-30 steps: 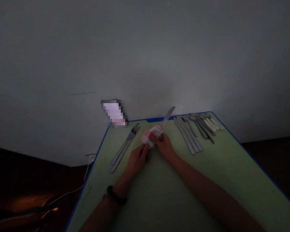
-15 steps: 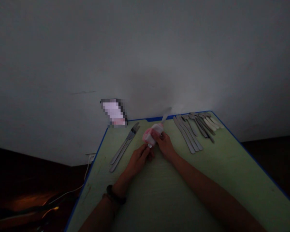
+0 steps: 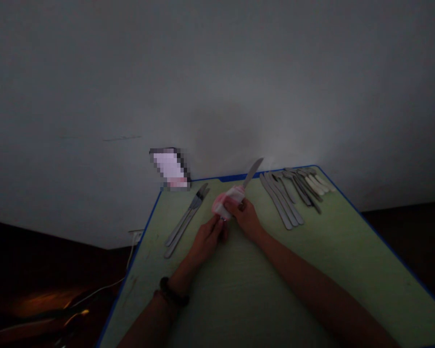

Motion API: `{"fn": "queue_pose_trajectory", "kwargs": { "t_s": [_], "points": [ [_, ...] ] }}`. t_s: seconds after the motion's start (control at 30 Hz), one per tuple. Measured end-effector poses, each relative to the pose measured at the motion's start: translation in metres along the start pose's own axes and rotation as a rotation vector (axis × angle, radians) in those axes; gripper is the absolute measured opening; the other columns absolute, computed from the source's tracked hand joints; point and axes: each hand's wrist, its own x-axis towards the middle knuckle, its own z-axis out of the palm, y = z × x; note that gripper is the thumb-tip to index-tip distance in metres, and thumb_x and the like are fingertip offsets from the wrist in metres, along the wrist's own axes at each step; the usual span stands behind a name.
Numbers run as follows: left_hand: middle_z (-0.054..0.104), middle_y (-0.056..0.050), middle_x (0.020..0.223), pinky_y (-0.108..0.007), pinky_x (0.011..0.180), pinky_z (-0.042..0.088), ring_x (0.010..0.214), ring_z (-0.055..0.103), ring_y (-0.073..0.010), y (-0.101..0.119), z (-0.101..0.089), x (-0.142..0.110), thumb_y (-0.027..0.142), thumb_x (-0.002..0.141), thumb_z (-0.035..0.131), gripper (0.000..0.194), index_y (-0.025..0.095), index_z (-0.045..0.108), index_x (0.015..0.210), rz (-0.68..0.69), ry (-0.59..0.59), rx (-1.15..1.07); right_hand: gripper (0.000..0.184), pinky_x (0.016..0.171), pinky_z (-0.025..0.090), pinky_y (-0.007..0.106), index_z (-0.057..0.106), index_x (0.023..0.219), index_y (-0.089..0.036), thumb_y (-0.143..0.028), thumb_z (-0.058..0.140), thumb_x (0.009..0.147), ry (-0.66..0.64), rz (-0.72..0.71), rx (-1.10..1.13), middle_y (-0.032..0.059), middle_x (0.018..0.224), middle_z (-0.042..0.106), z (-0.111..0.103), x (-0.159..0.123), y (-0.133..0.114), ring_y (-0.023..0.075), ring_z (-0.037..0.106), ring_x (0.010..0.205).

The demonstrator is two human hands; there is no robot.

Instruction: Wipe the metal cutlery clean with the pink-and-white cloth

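Leaning at the far left corner of the green table (image 3: pixel 239 295): one flat object (image 3: pixel 171 169), pixelated.

Next, two knives (image 3: pixel 186 220), lying side by side.

Left hand (image 3: pixel 208 234), fingertips pinched together on what looks like the knife's handle end; dark bracelet (image 3: pixel 174 292) at the wrist.

Pink-and-white cloth (image 3: pixel 226 203), folded about the knife's lower part.

Right hand (image 3: pixel 247 217), clamped on the cloth, thumb on top.

One knife (image 3: pixel 253 173), held over the table's far middle: long axis slanting from lower left to upper right, tip toward the wall (image 3: pixel 217 72), blade bare.

Rightmost, a row of metal cutlery (image 3: pixel 284 205), then white-handled pieces (image 3: pixel 313 183).

Progress, as I judge it: the held knife is mid-work; which lying pieces are done or left, I cannot tell.
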Motion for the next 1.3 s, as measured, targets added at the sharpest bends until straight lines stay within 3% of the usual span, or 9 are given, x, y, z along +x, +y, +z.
{"fn": "queue_pose_trajectory", "kwargs": {
  "t_s": [0.33, 0.57, 1.3],
  "points": [
    [0.057, 0.002, 0.059, -0.024, 0.055, 0.039, 0.055, 0.051, -0.0123, 0.005, -0.002, -0.001, 0.039, 0.089, 0.043, 0.027, 0.018, 0.05, 0.073, -0.041, -0.009, 0.01, 0.039, 0.069, 0.052, 0.028, 0.061, 0.096, -0.017, -0.043, 0.069, 0.068, -0.049, -0.015, -0.082, 0.0069, 0.093, 0.069, -0.001, -0.001, 0.001, 0.0175, 0.066, 0.08],
    [0.057, 0.001, 0.057, -0.024, 0.054, 0.04, 0.053, 0.052, -0.0134, 0.005, -0.001, 0.0, 0.046, 0.09, 0.041, 0.037, 0.018, 0.052, 0.068, -0.065, 0.044, 0.124, 0.043, 0.07, 0.052, 0.03, 0.06, 0.099, -0.017, -0.043, 0.071, 0.066, -0.034, -0.01, -0.117, 0.0077, 0.095, 0.069, 0.0, -0.001, 0.001, 0.0185, 0.066, 0.081],
    [0.055, 0.002, 0.055, -0.025, 0.054, 0.039, 0.052, 0.05, -0.013, 0.011, 0.001, 0.0, 0.047, 0.09, 0.038, 0.038, 0.019, 0.051, 0.067, -0.052, 0.04, 0.099, 0.04, 0.065, 0.051, 0.027, 0.061, 0.094, -0.017, -0.043, 0.07, 0.066, -0.033, -0.003, -0.122, 0.0071, 0.09, 0.069, 0.0, -0.001, 0.0, 0.0169, 0.065, 0.076]
  ]
}}
